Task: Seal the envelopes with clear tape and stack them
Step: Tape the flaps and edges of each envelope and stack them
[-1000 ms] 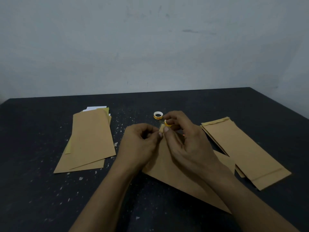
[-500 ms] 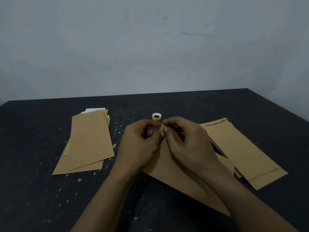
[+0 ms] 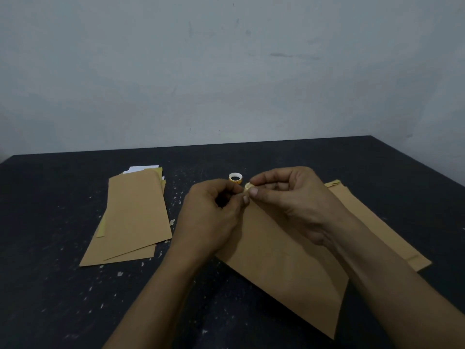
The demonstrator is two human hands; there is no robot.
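A brown envelope [image 3: 284, 268] lies slanted on the black table [image 3: 50, 285] under both hands. My right hand [image 3: 297, 197] pinches a small yellow tape roll [image 3: 247, 186] just above the envelope's far end. My left hand [image 3: 214, 217] has thumb and fingertips pinched together right against that roll, apparently on the tape's free end; the clear strip itself is too fine to see. A second small tape roll [image 3: 235, 178] with a white and yellow core sits on the table just behind the hands.
A fanned pile of brown envelopes [image 3: 136, 215] with white paper showing at its top lies to the left. More brown envelopes [image 3: 372, 222] lie to the right, partly under my right forearm. A pale wall rises behind the table's far edge.
Both hands stayed together over the envelope's far end. The yellow roll in my right hand has come closer to my left fingertips. The camera tilted slightly.
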